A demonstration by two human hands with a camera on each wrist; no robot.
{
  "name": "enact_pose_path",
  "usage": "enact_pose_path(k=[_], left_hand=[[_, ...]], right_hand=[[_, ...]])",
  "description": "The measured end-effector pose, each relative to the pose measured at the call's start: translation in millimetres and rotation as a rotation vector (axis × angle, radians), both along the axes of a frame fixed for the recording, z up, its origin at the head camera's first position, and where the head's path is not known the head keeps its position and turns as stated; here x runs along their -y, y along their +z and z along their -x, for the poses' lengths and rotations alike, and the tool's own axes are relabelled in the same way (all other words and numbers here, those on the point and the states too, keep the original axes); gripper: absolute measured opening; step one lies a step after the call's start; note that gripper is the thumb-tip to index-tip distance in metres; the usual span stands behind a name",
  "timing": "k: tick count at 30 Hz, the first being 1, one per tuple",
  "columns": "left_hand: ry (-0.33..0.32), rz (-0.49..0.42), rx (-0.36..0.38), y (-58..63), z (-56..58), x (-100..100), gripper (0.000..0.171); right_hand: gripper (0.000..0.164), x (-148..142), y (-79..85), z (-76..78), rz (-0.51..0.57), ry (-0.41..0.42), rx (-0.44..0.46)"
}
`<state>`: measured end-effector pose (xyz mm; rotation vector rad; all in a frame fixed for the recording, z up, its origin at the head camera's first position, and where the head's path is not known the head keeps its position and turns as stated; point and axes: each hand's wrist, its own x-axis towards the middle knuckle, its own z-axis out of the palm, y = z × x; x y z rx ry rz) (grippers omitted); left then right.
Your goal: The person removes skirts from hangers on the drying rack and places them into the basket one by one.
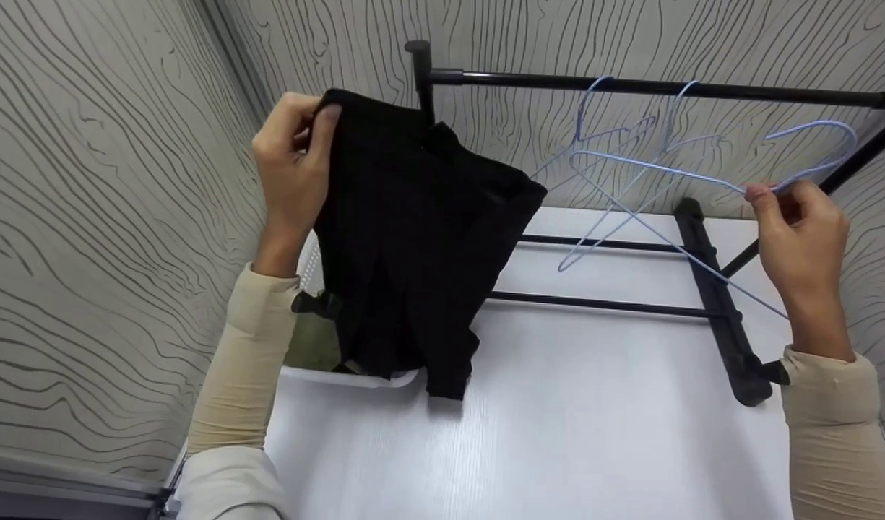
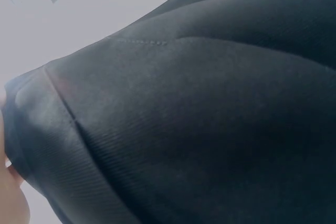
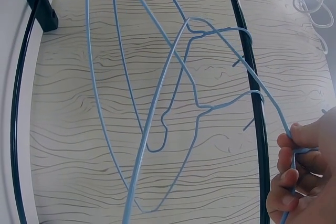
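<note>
Black pants (image 1: 406, 217) hang from my left hand (image 1: 294, 152), which pinches one corner of the waistband between thumb and fingers. Their legs dangle in front of a white basket (image 1: 381, 379). Dark cloth with a ribbed band and a seam fills most of the left wrist view, and only a bit of the hand (image 2: 13, 198) shows at its edge. My right hand (image 1: 803, 231) pinches a light blue wire hanger (image 1: 673, 171) at the neck below its hook. The hanger is off the rail, its far end pointing toward the pants but apart from them.
Two more blue hangers (image 1: 583, 119) hang on the black rail (image 1: 514, 79) of a clothes rack. The rack's foot (image 1: 717, 303) stands on the white table (image 1: 572, 419). Olive cloth (image 1: 312, 343) lies in the basket. Wood-patterned walls (image 1: 110, 217) rise at the left and back.
</note>
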<state>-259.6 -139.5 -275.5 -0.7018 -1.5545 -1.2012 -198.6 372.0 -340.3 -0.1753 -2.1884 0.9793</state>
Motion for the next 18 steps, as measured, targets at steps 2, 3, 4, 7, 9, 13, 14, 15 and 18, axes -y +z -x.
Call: enact_pose_path(k=[2, 3, 4, 7, 9, 13, 14, 15, 18], left_hand=[[0.014, -0.005, 0.009, 0.4, 0.4, 4, 0.009], [0.019, -0.006, 0.012, 0.5, 0.5, 6, 0.009], [0.023, -0.008, 0.012, 0.6, 0.5, 7, 0.009], [0.029, -0.015, 0.012, 1.1, 0.1, 12, 0.009], [0.027, -0.025, 0.016, 1.9, -0.3, 15, 0.009], [0.041, -0.043, 0.028, 4.2, -1.1, 21, 0.010], [0.045, -0.046, 0.032, 4.7, -1.3, 22, 0.010], [0.050, -0.050, 0.036, 5.4, -1.5, 23, 0.010], [0.062, -0.067, 0.055, 7.6, -2.4, 28, 0.010]], right_hand=[[0.023, -1, -0.8, -0.9, -0.006, -0.011, -0.004], [0.023, -2, -1.1, -1.4, -0.008, -0.017, -0.007], [0.024, -3, -1.5, -1.9, -0.012, -0.022, -0.010], [0.025, -5, -2.1, -2.7, -0.009, -0.028, -0.015], [0.024, -7, -2.3, -3.1, -0.007, -0.033, -0.018], [0.017, -10, -3.3, -4.3, -0.009, -0.041, -0.011], [0.016, -12, -3.6, -5.0, -0.008, -0.047, -0.006], [0.015, -13, -4.0, -5.7, -0.007, -0.054, 0.001], [0.015, -16, -5.1, -8.2, -0.005, -0.076, 0.031]])
